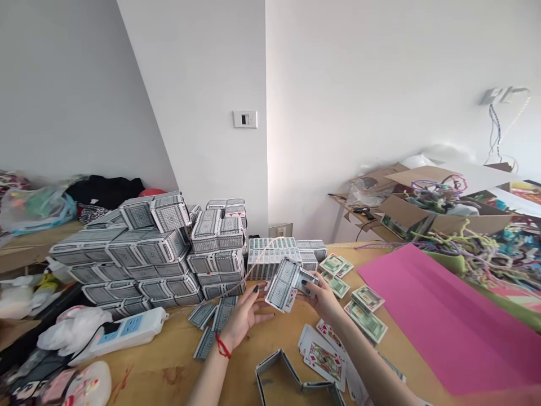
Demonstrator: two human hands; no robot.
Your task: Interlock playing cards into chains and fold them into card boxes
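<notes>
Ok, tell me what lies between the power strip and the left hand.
Head view: a few loose face-down cards on the wooden table, between power strip and open left hand. Right hand grips a card bundle.

The card bundle (282, 286) in the right grip (323, 296) shows grey backs with a fine white lattice and a pale border; 1 red-and-white face peeks out beneath. The stacked card boxes (147, 254) carry the same grey lattice. The left grip (245, 313) has dark nails and a red string (222, 345) at the wrist. The face cards (323, 355) are white with red, blue and yellow figures. The green cards (367, 316) have pale edges. The paper sheet (443, 321) is bright pink, the surface (169, 366) tan wood.
</notes>
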